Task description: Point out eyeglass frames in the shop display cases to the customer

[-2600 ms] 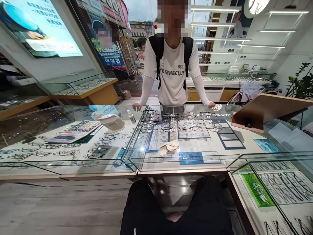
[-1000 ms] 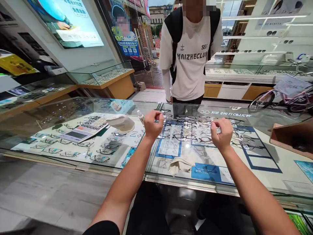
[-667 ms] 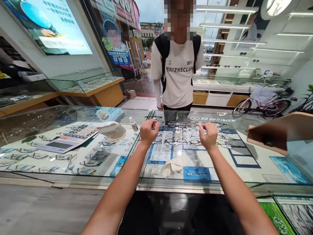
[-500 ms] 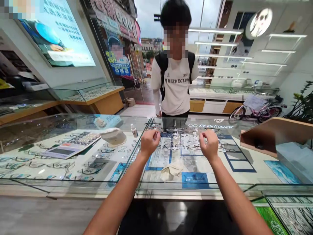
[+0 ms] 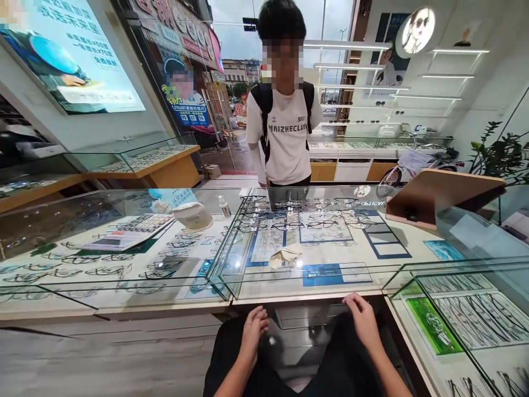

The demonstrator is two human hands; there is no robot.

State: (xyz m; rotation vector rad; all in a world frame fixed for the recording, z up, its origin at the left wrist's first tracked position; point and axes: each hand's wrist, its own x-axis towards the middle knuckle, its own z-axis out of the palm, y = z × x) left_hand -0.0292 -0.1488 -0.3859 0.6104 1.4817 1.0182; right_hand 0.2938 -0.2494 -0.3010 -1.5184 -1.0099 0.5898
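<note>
My left hand (image 5: pixel 253 330) hangs low over my dark trousers, fingers loosely curved, with a small blurred glint beside them that I cannot identify. My right hand (image 5: pixel 361 321) lies palm down with fingers spread, its fingertips at the near underside of the glass display counter (image 5: pixel 314 292). Rows of spectacle frames (image 5: pixel 306 212) lie under the glass beyond both hands. A crumpled beige cloth (image 5: pixel 284 257) sits on the glass, nearer me than the frames. A person in a white T-shirt (image 5: pixel 287 144) with a backpack stands across the counter.
On the left glass stand a calculator (image 5: pixel 130 231), a white rounded device (image 5: pixel 192 215) and a small bottle (image 5: pixel 224 207). A tan angled stand (image 5: pixel 442 194) sits at the right. More glass cases (image 5: pixel 467 309) run along my right; a bicycle and a plant are behind.
Both hands, raised over the glass with pinched fingers half a second ago, have dropped to my lap below the counter edge. The view has tilted down.
</note>
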